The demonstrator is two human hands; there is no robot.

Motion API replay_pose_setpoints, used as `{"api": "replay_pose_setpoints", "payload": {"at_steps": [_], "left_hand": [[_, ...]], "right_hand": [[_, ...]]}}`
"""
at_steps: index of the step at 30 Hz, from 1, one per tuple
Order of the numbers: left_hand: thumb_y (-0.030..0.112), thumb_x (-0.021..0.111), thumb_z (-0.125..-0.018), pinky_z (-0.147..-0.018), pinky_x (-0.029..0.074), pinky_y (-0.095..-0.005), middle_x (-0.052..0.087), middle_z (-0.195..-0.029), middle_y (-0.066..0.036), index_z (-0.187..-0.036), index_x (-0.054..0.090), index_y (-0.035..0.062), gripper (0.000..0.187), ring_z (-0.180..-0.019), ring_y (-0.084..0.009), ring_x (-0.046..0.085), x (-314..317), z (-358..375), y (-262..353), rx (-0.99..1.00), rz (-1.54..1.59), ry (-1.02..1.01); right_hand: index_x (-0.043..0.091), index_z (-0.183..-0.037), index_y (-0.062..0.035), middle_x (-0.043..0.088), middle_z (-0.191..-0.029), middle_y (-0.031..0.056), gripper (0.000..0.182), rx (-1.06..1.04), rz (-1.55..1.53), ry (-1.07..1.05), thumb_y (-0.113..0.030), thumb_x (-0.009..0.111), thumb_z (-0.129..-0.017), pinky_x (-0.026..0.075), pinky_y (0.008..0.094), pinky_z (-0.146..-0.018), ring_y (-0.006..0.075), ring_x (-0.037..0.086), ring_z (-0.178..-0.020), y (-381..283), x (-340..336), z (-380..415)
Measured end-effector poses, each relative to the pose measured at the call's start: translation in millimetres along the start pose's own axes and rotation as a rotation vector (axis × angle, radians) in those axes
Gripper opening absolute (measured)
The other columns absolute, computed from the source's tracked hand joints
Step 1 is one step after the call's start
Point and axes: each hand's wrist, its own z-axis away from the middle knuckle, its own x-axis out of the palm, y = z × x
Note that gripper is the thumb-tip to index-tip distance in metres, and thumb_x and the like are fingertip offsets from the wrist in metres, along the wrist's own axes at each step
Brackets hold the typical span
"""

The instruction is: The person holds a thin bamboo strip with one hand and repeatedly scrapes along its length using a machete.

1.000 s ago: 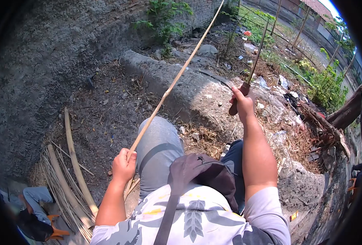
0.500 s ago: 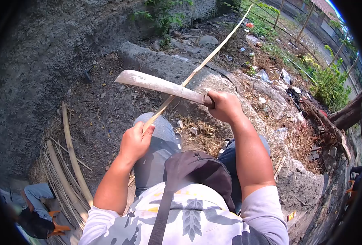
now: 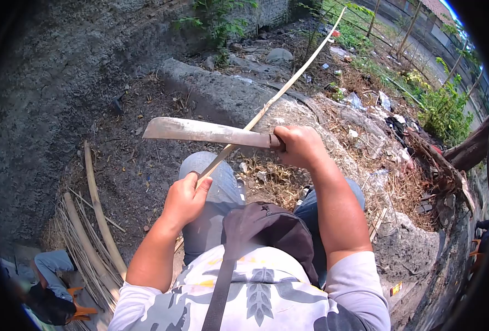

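A long, pale strip, like split bamboo (image 3: 288, 83), slants from my lap up to the upper right. My left hand (image 3: 187, 197) is closed around its lower end, above my knee. In my right hand (image 3: 301, 147) is the handle of a machete (image 3: 206, 132). The broad, worn blade points left and lies across the strip, over its lower half. My thumb rests near the collar of the blade. A dark bag (image 3: 272, 229) hangs at my waist.
Bamboo poles and thin strips (image 3: 102, 218) lie at the lower left, near a seated person (image 3: 51, 276). A rough wall (image 3: 51, 99) rises at the left. Stone slabs (image 3: 217, 94), litter and dry grass lie ahead; a log (image 3: 471, 149) is at the right.
The machete has moved down and slightly left along the strip toward my left hand, and its blade lies more level. My left hand keeps its grip, slightly lower.
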Motion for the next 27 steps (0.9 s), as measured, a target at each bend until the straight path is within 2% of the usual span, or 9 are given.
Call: {"api": "replay_pose_setpoints", "payload": {"at_steps": [3,7,10,15,18,19,20,22,27], "left_hand": [[0.043,0.061,-0.105,-0.06,0.049,-0.0487,0.063,-0.068,-0.022,-0.088,0.061,0.0011,0.046,-0.066,-0.0433,0.065,-17,21,-12,-0.027,0.142,-0.011],[0.041,0.061,-0.106,-0.061,0.048,-0.0472,0.063,-0.069,-0.021,-0.089,0.06,0.001,0.044,-0.066,-0.0428,0.065,-16,34,-21,-0.043,0.1,-0.001],[0.04,0.061,-0.106,-0.061,0.048,-0.0469,0.064,-0.07,-0.021,-0.089,0.06,0.0011,0.043,-0.067,-0.0427,0.065,-9,38,-28,-0.065,0.098,-0.009],[0.039,0.062,-0.106,-0.061,0.048,-0.0465,0.063,-0.069,-0.02,-0.088,0.06,0.0013,0.042,-0.066,-0.0405,0.064,-6,32,-16,-0.032,0.124,0.017],[0.039,0.062,-0.106,-0.059,0.047,-0.044,0.062,-0.068,-0.018,-0.088,0.06,0.0013,0.042,-0.062,-0.0357,0.063,-17,42,-29,-0.073,0.114,-0.053],[0.039,0.062,-0.106,-0.058,0.047,-0.0411,0.062,-0.067,-0.016,-0.09,0.061,0.0015,0.041,-0.059,-0.0299,0.061,-20,47,-39,-0.036,0.123,-0.056],[0.039,0.062,-0.106,-0.058,0.046,-0.0405,0.062,-0.066,-0.015,-0.09,0.062,0.0016,0.04,-0.059,-0.0291,0.061,-22,52,-43,-0.041,0.145,-0.049],[0.038,0.062,-0.106,-0.058,0.046,-0.0392,0.062,-0.066,-0.014,-0.091,0.062,0.0017,0.04,-0.058,-0.0275,0.06,-26,60,-47,-0.054,0.185,-0.031],[0.039,0.064,-0.105,-0.059,0.047,-0.0407,0.062,-0.066,-0.016,-0.09,0.063,0.0013,0.041,-0.059,-0.0285,0.061,-14,60,-48,-0.091,0.173,-0.011]], "right_hand": [[0.065,-0.093,-0.011,0.07,-0.084,0.0171,0.019,0.158,-0.066,0.071,-0.016,0.075,-0.077,0.055,0.0536,-0.073,0.0417,0.07,-0.084,31,-1,-2],[0.066,-0.099,-0.012,0.074,-0.095,0.0165,0.024,0.224,0.033,-0.088,-0.018,0.075,-0.078,0.057,0.0521,-0.082,0.0396,0.072,-0.095,15,-6,-2],[0.066,-0.099,-0.0121,0.074,-0.095,0.0164,0.025,0.174,-0.021,-0.13,-0.018,0.076,-0.077,0.057,0.0521,-0.082,0.0392,0.071,-0.097,6,2,-2],[0.064,-0.091,-0.0126,0.073,-0.084,0.0114,0.02,-0.101,0.027,-0.103,-0.017,0.077,-0.077,0.058,0.05,-0.072,0.037,0.073,-0.082,-12,15,-1],[0.064,-0.091,-0.0125,0.073,-0.084,0.0117,0.02,-0.107,0.113,-0.113,-0.017,0.077,-0.077,0.058,0.0502,-0.072,0.0371,0.073,-0.084,-5,7,0],[0.066,-0.093,-0.0127,0.073,-0.086,0.0135,0.019,-0.024,0.071,-0.048,-0.016,0.075,-0.077,0.058,0.0509,-0.075,0.0381,0.073,-0.086,8,8,3],[0.067,-0.096,-0.0126,0.074,-0.09,0.0162,0.02,0.144,-0.014,-0.073,-0.016,0.074,-0.078,0.057,0.0519,-0.079,0.04,0.072,-0.091,21,9,-1],[0.068,-0.1,-0.0126,0.074,-0.094,0.0183,0.022,0.281,-0.104,-0.089,-0.016,0.073,-0.079,0.057,0.0528,-0.083,0.0412,0.071,-0.094,32,9,-2],[0.067,-0.099,-0.0126,0.074,-0.095,0.0174,0.024,0.19,0.0,-0.124,-0.02,0.075,-0.078,0.056,0.0529,-0.083,0.0402,0.071,-0.096,13,1,1]]}}
